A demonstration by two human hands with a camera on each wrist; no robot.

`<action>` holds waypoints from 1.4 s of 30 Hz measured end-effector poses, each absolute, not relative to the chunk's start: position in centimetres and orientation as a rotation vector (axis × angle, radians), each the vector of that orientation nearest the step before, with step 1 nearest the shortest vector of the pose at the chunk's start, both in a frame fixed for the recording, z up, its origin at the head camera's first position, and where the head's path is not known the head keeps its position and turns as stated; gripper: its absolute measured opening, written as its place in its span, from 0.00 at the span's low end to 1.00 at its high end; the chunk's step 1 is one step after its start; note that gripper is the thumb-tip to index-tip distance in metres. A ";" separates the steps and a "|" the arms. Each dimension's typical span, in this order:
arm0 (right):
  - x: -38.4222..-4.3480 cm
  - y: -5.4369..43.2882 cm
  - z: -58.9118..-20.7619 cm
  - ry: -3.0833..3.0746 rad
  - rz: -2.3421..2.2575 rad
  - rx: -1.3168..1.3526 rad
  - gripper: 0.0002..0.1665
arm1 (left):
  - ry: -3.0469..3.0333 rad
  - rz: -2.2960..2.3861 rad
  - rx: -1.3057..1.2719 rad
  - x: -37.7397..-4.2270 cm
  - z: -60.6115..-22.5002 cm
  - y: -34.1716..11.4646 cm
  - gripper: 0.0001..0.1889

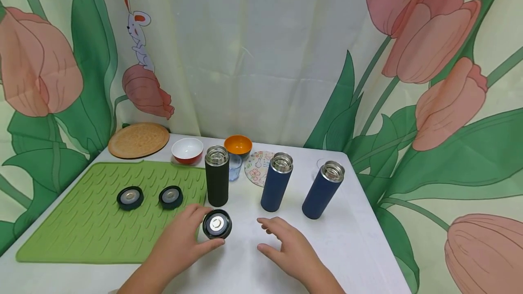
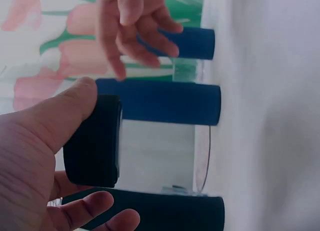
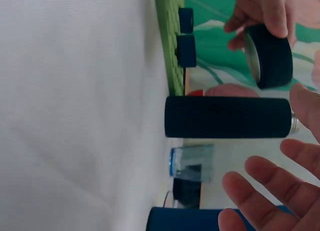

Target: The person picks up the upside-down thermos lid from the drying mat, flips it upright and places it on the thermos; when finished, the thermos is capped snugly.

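My left hand [image 1: 181, 242] pinches a black bottle lid [image 1: 217, 224] by its rim between thumb and fingers, its silvery inner side turned toward the head camera. In the right wrist view the same lid [image 3: 270, 56] hangs above the table. Just behind it stands an uncapped black bottle [image 1: 217, 178] with a bare steel mouth. My right hand [image 1: 292, 248] is held over the table with relaxed, spread fingers and nothing in them. Beyond that hand are two uncapped blue bottles, a middle one [image 1: 276, 185] and a right one [image 1: 322, 192].
Two more lids, one left [image 1: 130, 198] and one right [image 1: 170, 197], lie inner side up on a green mat [image 1: 81, 235]. Along the back are a round wooden board [image 1: 139, 140], a red-and-white bowl [image 1: 187, 150], an orange bowl [image 1: 238, 144], a clear glass [image 1: 234, 169] and a patterned disc [image 1: 257, 169].
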State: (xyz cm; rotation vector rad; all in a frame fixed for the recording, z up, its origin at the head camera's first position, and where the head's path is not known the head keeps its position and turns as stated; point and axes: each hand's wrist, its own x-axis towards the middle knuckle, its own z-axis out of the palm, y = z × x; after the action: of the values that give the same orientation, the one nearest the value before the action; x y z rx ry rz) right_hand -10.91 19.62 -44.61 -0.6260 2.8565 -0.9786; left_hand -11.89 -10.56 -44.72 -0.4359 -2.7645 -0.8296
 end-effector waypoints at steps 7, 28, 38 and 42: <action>-12.1 18.7 -43.9 2.806 -1.019 -0.660 0.41 | -2.826 -0.861 -0.517 -12.8 -44.0 -8.7 0.41; -13.4 17.1 -45.0 2.782 -1.168 -0.813 0.44 | -2.771 -0.927 -0.718 -13.5 -43.9 -7.3 0.41; -13.5 16.6 -45.1 2.824 -1.288 -0.833 0.47 | -2.730 -0.971 -0.752 -13.7 -44.1 -7.1 0.44; -13.3 16.7 -45.3 2.956 -1.304 -0.987 0.47 | -2.738 -1.162 -0.692 -13.5 -44.0 -7.4 0.37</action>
State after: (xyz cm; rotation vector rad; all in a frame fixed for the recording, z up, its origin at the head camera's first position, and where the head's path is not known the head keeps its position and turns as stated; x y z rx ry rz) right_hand -13.26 16.71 -45.28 -0.9874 2.9562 -1.3041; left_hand -13.48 -7.41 -43.95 -0.6919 -2.7377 -1.1618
